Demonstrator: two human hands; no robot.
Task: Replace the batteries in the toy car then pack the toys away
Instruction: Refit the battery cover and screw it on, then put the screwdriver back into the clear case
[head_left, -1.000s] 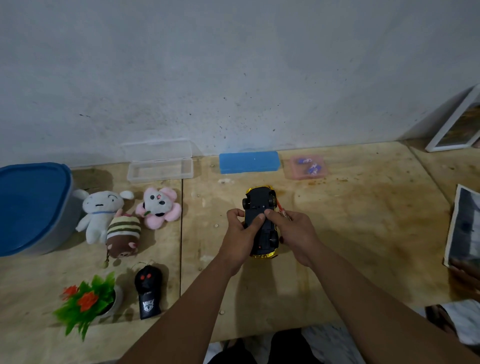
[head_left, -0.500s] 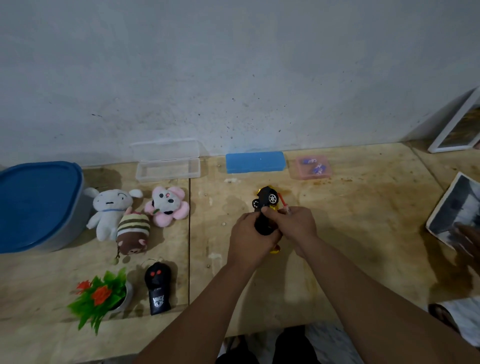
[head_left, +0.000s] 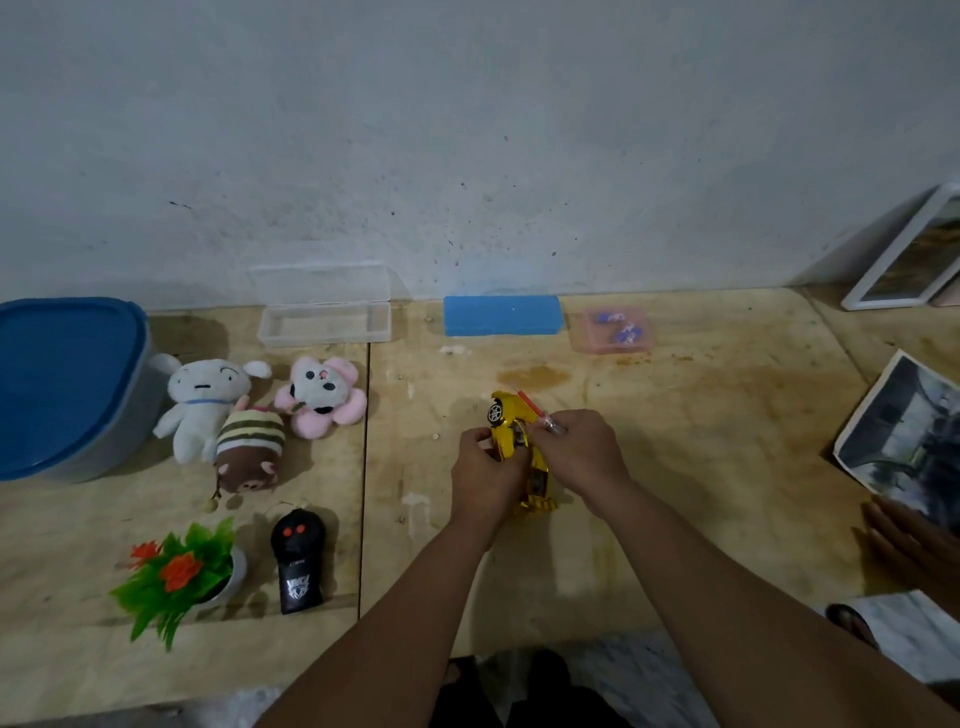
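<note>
Both hands curl around the glossy yellow plastic toy car (head_left: 521, 447) over the pale plywood tabletop (head_left: 675, 415). The left hand (head_left: 485, 478) grips its near flank. The right hand (head_left: 582, 457) clasps the other side and pinches a thin red-handled screwdriver (head_left: 537, 413). The car lies rolled onto its side, its long axis running away from the fingers, and which end leads I cannot tell. A tip slipping past the fingertips could jab the left hand, or the car could drop.

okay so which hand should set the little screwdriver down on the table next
Right, probably: the right hand already pinches the red screwdriver, while the left hand grips the yellow toy car.
</note>
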